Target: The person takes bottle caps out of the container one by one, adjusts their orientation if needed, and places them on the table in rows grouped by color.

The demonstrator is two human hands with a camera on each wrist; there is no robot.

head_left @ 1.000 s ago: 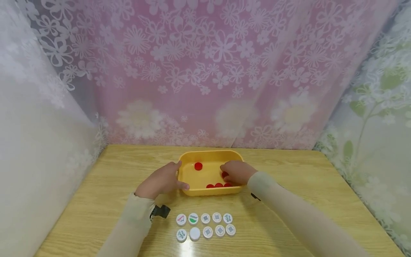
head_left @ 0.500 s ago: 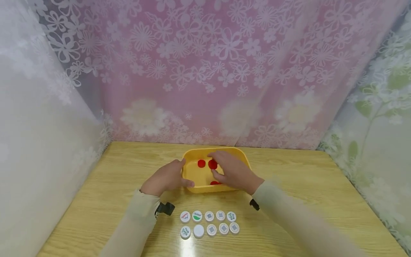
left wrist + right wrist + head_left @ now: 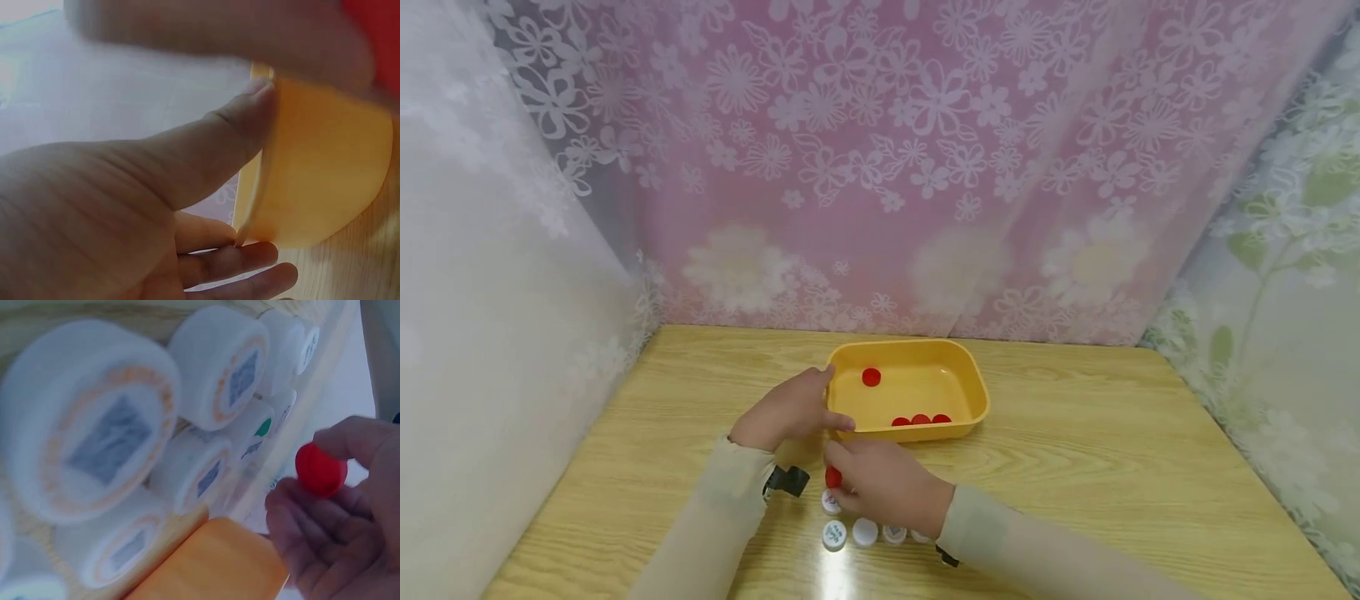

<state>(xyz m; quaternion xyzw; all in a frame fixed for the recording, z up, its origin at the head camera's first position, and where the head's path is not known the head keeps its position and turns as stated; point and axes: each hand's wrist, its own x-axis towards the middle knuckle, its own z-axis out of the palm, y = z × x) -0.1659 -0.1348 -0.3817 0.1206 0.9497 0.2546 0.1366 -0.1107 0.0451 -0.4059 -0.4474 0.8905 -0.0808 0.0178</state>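
My right hand (image 3: 891,483) pinches a red bottle cap (image 3: 833,477) between thumb and fingers, in front of the yellow tray (image 3: 898,396). In the right wrist view the hollow underside of that red cap (image 3: 320,470) shows. My left hand (image 3: 790,408) grips the tray's left end, thumb at the near corner. Seen from the left wrist, the thumb (image 3: 231,134) lies on the rim. Inside the tray, one red cap (image 3: 871,377) lies at the back left and several red caps (image 3: 921,419) along the near wall. White bottle caps (image 3: 834,535) stand below my right hand, which hides some.
The white caps (image 3: 215,369) sit in two rows on the wooden table (image 3: 1075,433), some with printed squares on top. A pink flowered curtain (image 3: 865,183) hangs behind the table, with pale cloth at both sides.
My right hand picked a red cap out of the tray and carried it left and toward me, over the upper row of white caps. The left hand stays at the tray's end.
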